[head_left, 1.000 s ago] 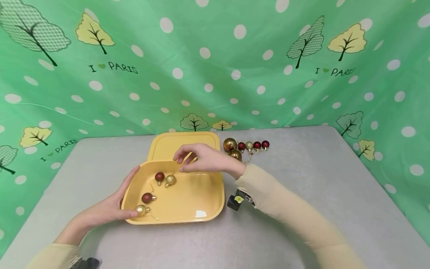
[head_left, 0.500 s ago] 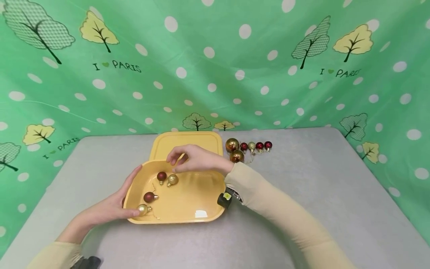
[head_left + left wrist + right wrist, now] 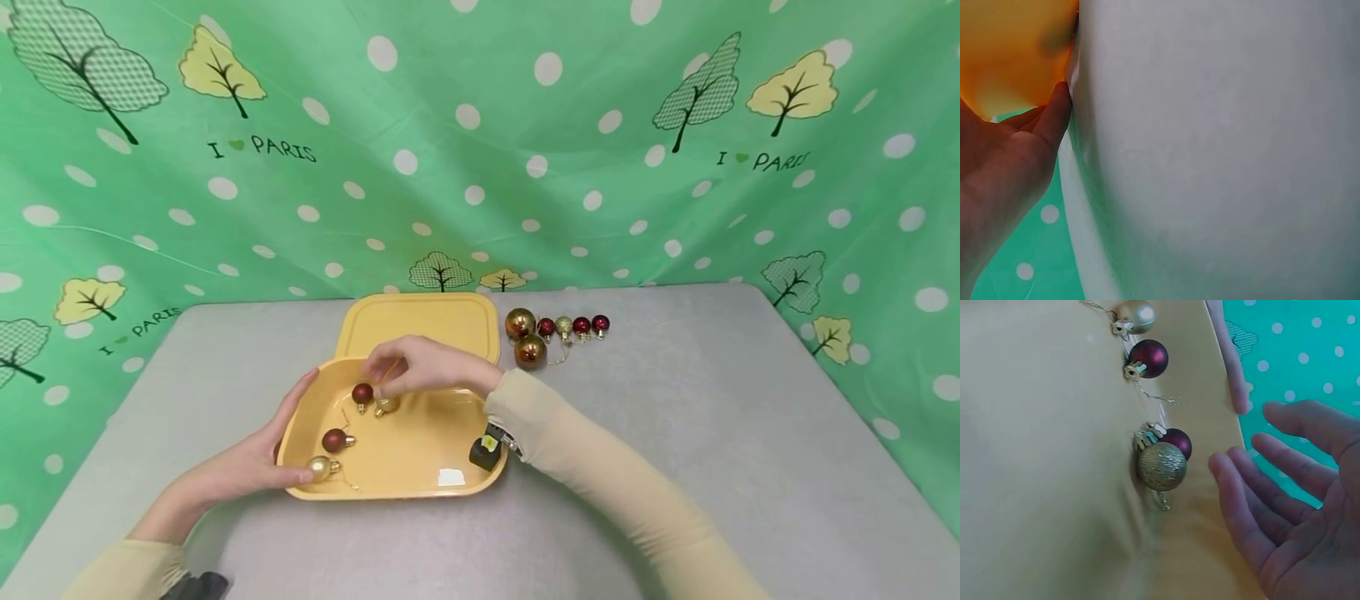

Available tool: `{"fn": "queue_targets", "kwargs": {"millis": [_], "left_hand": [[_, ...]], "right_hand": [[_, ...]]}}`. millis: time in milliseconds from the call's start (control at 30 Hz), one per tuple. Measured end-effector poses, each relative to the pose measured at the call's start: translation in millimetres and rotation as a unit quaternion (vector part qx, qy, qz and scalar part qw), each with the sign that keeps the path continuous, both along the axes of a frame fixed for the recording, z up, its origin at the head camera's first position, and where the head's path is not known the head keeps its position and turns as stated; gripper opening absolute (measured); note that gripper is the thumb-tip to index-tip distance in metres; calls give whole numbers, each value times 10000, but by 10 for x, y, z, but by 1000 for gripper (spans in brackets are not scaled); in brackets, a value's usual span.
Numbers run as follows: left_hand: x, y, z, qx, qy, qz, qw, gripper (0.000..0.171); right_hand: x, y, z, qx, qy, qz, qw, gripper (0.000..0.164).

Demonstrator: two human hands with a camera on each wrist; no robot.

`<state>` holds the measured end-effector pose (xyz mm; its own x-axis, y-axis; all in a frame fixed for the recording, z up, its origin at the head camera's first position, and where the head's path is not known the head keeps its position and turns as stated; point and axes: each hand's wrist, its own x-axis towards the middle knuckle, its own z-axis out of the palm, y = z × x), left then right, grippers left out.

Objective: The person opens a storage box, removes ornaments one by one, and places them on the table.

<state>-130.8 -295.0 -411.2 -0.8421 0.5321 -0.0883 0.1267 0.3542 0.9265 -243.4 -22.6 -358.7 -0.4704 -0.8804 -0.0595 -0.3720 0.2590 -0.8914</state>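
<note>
My left hand [image 3: 232, 471] grips the left end of a yellow plastic box [image 3: 408, 458], thumb at the near corner and fingers along the outside. Four-sided and shallow, the box holds small Christmas baubles toward its left. A dark red bauble [image 3: 362, 393] lies beside a glittery gold bauble [image 3: 387, 407]; nearer are another dark red bauble [image 3: 334, 440] and a smooth gold bauble [image 3: 319, 468]. Above the far pair hovers my right hand [image 3: 426, 367], fingers loosely bent. In the right wrist view, this hand [image 3: 1297, 500] holds nothing, its fingertips apart from the glittery gold bauble [image 3: 1162, 467].
Behind the box lies a yellow lid [image 3: 423, 321]. To its right on the grey table [image 3: 675, 400] are two big shiny gold baubles [image 3: 531, 352] and a row of small red and gold baubles [image 3: 582, 327]. A green printed cloth [image 3: 480, 150] hangs behind.
My right hand has moved left and lower, over the far pair of baubles, and now partly covers the glittery gold one. My left hand stays on the box.
</note>
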Motion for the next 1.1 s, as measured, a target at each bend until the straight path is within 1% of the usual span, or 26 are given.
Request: {"fn": "queue_targets", "kwargs": {"millis": [200, 400, 533, 600, 733, 833, 900, 967, 1100], "left_hand": [[0, 8, 9, -2, 14, 1, 10000, 118], [-2, 6, 7, 10, -23, 10, 10000, 118], [0, 13, 10, 36, -128, 30, 9999, 118], [1, 13, 10, 12, -91, 27, 10000, 118], [6, 17, 14, -12, -56, 35, 10000, 118], [6, 19, 14, 29, -104, 35, 9999, 118], [7, 20, 13, 33, -119, 41, 9999, 118], [6, 20, 12, 2, -84, 41, 10000, 118], [8, 21, 15, -115, 32, 76, 9999, 117]], "right_hand": [[35, 2, -55, 118, -80, 31, 9999, 34], [63, -12, -85, 238, 235, 88, 9994, 36], [76, 8, -92, 334, 314, 172, 9988, 39], [78, 16, -96, 433, 378, 255, 9980, 41], [89, 28, -93, 656, 395, 339, 9965, 43], [96, 30, -100, 815, 270, 274, 9959, 43], [97, 27, -109, 933, 267, 275, 9949, 41], [96, 21, -128, 1050, 213, 282, 9938, 41], [84, 6, -175, 1220, 265, 366, 9915, 36]]}}
